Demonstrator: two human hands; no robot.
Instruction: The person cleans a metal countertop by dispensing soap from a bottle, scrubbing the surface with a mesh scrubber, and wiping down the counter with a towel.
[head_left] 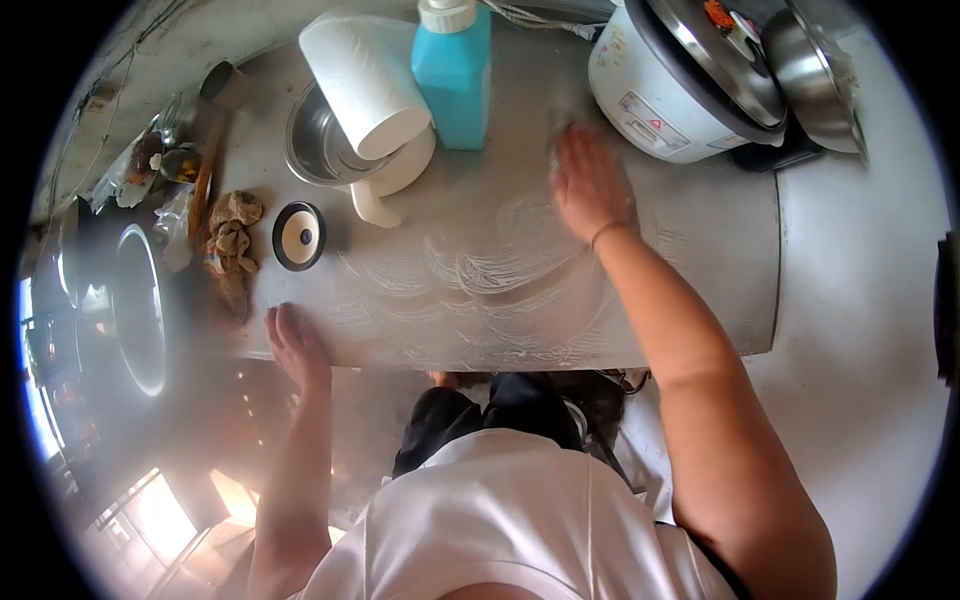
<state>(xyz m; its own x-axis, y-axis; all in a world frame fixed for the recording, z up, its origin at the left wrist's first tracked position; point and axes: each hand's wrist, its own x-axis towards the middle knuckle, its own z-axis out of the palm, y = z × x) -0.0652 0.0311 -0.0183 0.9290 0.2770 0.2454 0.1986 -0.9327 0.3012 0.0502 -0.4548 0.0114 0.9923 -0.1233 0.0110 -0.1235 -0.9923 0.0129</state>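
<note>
My right hand (592, 185) presses on the metal tabletop (690, 290), fingers stretched forward and somewhat blurred. A greyish smear lies at its fingertips; whatever may be under the palm is hidden. Whitish wet streaks (490, 260) curve across the surface to its left. At the front left edge of the tabletop rests my left hand (295, 345), fingers extended and holding nothing visible. Closest to it are a small round black-rimmed piece with a cream centre (299, 236) and a crumpled brown cloth (232, 240).
Toward the back, a white paper roll (365, 85) leans in a handled pot (408, 165) beside a blue bottle (452, 85). A rice cooker (655, 105) and a steel bowl (815, 80) stand at back right. Left are a wooden-handled tool (208, 165) and a large basin (140, 310).
</note>
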